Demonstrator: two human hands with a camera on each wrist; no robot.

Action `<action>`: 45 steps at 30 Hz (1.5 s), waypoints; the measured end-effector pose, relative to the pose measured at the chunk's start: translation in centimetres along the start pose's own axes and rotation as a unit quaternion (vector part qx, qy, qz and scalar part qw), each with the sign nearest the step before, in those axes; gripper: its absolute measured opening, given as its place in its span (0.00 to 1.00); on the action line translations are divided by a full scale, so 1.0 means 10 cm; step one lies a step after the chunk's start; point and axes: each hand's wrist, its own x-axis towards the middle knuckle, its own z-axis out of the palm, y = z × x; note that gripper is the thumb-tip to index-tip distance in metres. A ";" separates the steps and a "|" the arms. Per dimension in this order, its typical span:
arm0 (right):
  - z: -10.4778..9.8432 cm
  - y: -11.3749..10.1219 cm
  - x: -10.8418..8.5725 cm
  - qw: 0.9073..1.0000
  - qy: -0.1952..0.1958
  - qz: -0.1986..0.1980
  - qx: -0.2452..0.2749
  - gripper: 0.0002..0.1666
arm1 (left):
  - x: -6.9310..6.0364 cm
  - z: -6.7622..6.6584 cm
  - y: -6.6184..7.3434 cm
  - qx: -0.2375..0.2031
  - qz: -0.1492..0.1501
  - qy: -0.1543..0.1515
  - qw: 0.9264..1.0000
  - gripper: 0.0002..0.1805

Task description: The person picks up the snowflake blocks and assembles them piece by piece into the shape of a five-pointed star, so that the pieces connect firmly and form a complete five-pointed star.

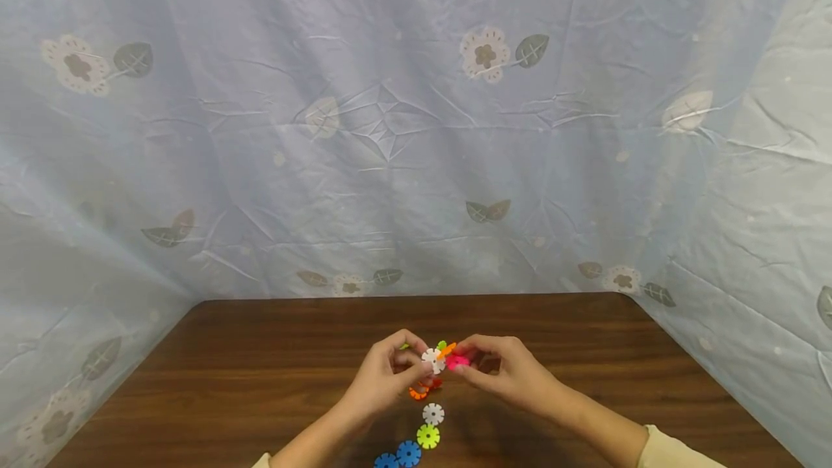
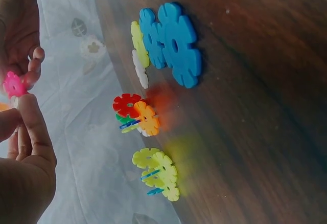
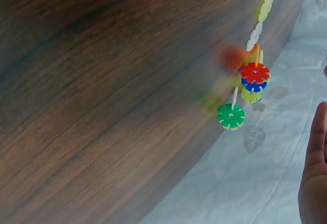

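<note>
Above the table, my left hand [image 1: 390,370] pinches a white notched plastic disc [image 1: 431,362] between thumb and fingers. My right hand [image 1: 510,370] has thumb and fingertips on a pink notched disc [image 1: 458,362]. An orange disc [image 1: 446,350], seen nearly edge-on, stands between the two hands beside the white one. Whether these discs are slotted together I cannot tell. Below the hands, a cluster with a red disc [image 2: 126,105] and an orange disc [image 2: 148,118] stands on the table, partly hidden in the head view.
A row of flat discs lies toward the near edge: a white disc [image 1: 433,414], a yellow-green disc [image 1: 428,436] and blue discs [image 1: 409,453]. Another cluster, of yellow-green discs [image 2: 163,168], stands on the wooden table [image 1: 260,381]. A patterned curtain [image 1: 416,165] surrounds the table.
</note>
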 end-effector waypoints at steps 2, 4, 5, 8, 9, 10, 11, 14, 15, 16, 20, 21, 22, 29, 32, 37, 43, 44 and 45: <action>0.00 0.00 0.00 1.000 -0.001 0.003 0.002 0.07 | 0.00 0.01 -0.01 -0.001 0.003 -0.001 1.000 0.12; 0.00 0.01 0.00 1.000 -0.001 0.002 0.007 0.07 | 0.00 0.01 -0.01 -0.002 0.004 -0.001 1.000 0.12; 0.01 0.02 0.00 1.000 -0.002 0.000 0.010 0.07 | 0.00 0.01 -0.01 -0.002 0.003 -0.001 1.000 0.12; 0.02 0.02 0.01 1.000 -0.003 -0.006 0.019 0.07 | -0.01 0.02 0.01 0.001 0.001 -0.004 1.000 0.12; 0.03 0.03 0.01 1.000 -0.004 -0.008 0.023 0.06 | -0.01 0.02 0.01 0.001 0.002 -0.005 1.000 0.12; 0.03 0.03 0.01 1.000 -0.007 -0.010 0.028 0.07 | -0.01 0.01 0.02 0.000 0.003 -0.006 1.000 0.12; 0.03 0.03 0.01 0.999 -0.010 -0.012 0.034 0.06 | -0.02 0.01 0.02 0.000 0.003 -0.007 1.000 0.12; 0.04 0.02 0.02 0.997 -0.026 -0.010 0.066 0.08 | -0.02 0.03 0.02 -0.006 0.004 -0.004 1.000 0.12; 0.05 0.02 0.02 0.996 -0.034 -0.008 0.080 0.09 | -0.03 0.03 0.02 -0.006 0.004 -0.002 1.000 0.11; 0.05 0.02 0.02 0.995 -0.041 -0.005 0.093 0.10 | -0.03 0.04 0.03 -0.006 0.004 0.001 1.000 0.11; 0.07 0.00 0.03 0.990 -0.058 0.012 0.124 0.11 | -0.04 0.05 0.03 -0.005 0.011 0.010 1.000 0.10; 0.07 -0.01 0.04 0.990 -0.059 0.018 0.127 0.12 | -0.04 0.05 0.03 -0.006 0.015 0.012 1.000 0.10; 0.07 -0.02 0.05 0.990 -0.058 0.026 0.127 0.11 | -0.04 0.05 0.04 -0.008 0.018 0.014 1.000 0.10; 0.11 -0.02 0.14 0.990 -0.034 0.050 0.124 0.14 | -0.03 0.01 0.02 -0.058 -0.007 0.049 0.997 0.15; 0.11 0.02 0.14 0.991 -0.038 0.050 0.121 0.16 | -0.02 -0.02 0.01 -0.075 -0.020 0.069 0.995 0.15; 0.16 0.12 0.05 0.994 -0.100 0.032 0.041 0.15 | -0.02 -0.10 0.02 -0.076 -0.030 0.106 0.991 0.13; 0.30 0.18 -0.03 0.970 -0.232 0.001 -0.069 0.21 | -0.03 -0.16 0.02 -0.075 -0.046 0.110 0.990 0.14; 0.32 0.18 -0.03 0.966 -0.246 0.001 -0.082 0.21 | -0.04 -0.16 0.01 -0.074 -0.049 0.107 0.990 0.14; 0.34 0.18 -0.03 0.962 -0.258 0.005 -0.089 0.22 | -0.04 -0.16 0.01 -0.072 -0.051 0.104 0.991 0.14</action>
